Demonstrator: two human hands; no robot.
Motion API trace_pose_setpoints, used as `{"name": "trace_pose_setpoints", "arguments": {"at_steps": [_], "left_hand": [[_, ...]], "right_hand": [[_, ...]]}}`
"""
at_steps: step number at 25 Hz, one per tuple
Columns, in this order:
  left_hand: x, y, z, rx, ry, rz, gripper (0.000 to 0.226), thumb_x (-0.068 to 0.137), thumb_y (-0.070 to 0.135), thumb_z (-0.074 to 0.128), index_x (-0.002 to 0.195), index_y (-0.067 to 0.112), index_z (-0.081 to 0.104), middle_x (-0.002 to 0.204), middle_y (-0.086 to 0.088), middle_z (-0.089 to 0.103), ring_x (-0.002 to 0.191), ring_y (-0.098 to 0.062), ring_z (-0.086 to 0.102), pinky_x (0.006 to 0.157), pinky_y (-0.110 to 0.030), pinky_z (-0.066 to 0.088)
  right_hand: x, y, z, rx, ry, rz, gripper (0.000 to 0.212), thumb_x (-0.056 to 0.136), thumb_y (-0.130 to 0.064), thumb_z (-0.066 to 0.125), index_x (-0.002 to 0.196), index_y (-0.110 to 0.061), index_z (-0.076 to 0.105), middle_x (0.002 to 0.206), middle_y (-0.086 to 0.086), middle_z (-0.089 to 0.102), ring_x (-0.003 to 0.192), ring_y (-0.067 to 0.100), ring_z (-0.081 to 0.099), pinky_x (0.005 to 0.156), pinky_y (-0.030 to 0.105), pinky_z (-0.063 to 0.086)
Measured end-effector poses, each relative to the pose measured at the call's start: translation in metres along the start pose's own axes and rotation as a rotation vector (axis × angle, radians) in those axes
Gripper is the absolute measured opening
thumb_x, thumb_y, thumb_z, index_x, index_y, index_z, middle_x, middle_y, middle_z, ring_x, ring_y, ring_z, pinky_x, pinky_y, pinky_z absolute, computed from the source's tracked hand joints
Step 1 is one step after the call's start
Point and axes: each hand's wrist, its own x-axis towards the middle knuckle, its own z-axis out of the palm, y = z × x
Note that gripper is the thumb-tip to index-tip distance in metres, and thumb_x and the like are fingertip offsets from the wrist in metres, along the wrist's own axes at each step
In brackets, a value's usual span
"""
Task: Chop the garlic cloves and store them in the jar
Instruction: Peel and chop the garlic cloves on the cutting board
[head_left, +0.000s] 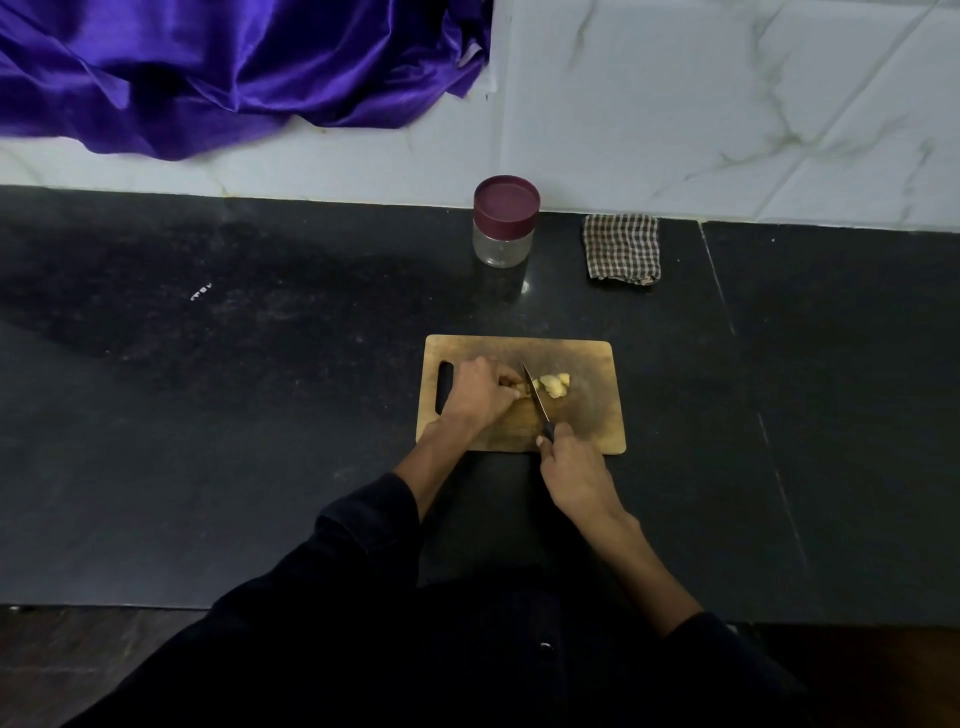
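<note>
Hands first: our left hand (480, 388) pins garlic (554, 385) on the board (587, 415), right hand (569, 470) grips the knife (535, 397). We're mid-chop; next probably more slices, jar (505, 222) behind has its lid on.

Dim, soft light leaves the dark worktop (260, 415) murky, its far edge bowed by wide-angle distortion.

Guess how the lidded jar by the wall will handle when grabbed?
The jar looks empty and clear, so probably light. Its smooth wall may be slippery. Short and wide, it seems unlikely to tip; on its side it would likely roll.
</note>
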Motion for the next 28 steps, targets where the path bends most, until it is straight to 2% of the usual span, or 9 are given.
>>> {"name": "trace_pose_setpoints", "arguments": {"at_steps": [9,14,17,21,28], "left_hand": [[0.0,0.0,-0.002,0.015,0.006,0.017,0.017,0.084,0.003,0.066,0.098,0.007,0.074,0.098,-0.004,0.074,0.088,-0.011,0.067,0.084,-0.026,0.055],[0.001,0.0,-0.003,0.007,0.001,-0.01,0.018,0.085,0.007,0.067,0.102,0.007,0.073,0.103,-0.002,0.072,0.091,-0.009,0.065,0.078,-0.016,0.049],[0.001,-0.001,-0.003,0.021,0.001,0.01,0.017,0.084,0.009,0.069,0.101,0.009,0.073,0.103,-0.001,0.073,0.091,-0.006,0.064,0.079,-0.014,0.048],[0.0,-0.002,-0.004,0.036,-0.009,0.036,0.016,0.085,0.01,0.068,0.1,0.01,0.074,0.102,-0.001,0.072,0.091,-0.008,0.065,0.085,-0.02,0.051],[0.0,-0.004,-0.003,0.028,-0.013,0.048,0.015,0.085,0.009,0.068,0.098,0.011,0.074,0.099,0.001,0.072,0.087,-0.004,0.063,0.078,-0.013,0.048]], "right_hand": [[0.021,-0.022,-0.01,-0.011,0.016,-0.035,0.025,0.106,-0.027,0.043,0.118,-0.009,0.056,0.103,0.009,0.068,0.093,0.022,0.067,0.084,0.042,0.056],[0.01,-0.01,-0.004,-0.021,-0.046,0.023,0.021,0.106,-0.029,0.042,0.116,-0.013,0.052,0.102,0.007,0.064,0.092,0.022,0.064,0.083,0.043,0.056],[0.0,0.001,-0.002,-0.013,-0.052,0.045,0.024,0.105,-0.033,0.041,0.114,-0.014,0.053,0.102,0.007,0.063,0.094,0.023,0.063,0.084,0.046,0.054],[-0.006,0.008,-0.009,0.025,-0.007,0.057,0.025,0.106,-0.033,0.041,0.113,-0.013,0.054,0.099,0.006,0.063,0.094,0.024,0.063,0.084,0.047,0.053],[-0.008,0.01,-0.016,0.15,-0.005,0.082,0.026,0.106,-0.035,0.041,0.112,-0.013,0.055,0.1,0.007,0.062,0.095,0.025,0.063,0.087,0.049,0.053]]}}
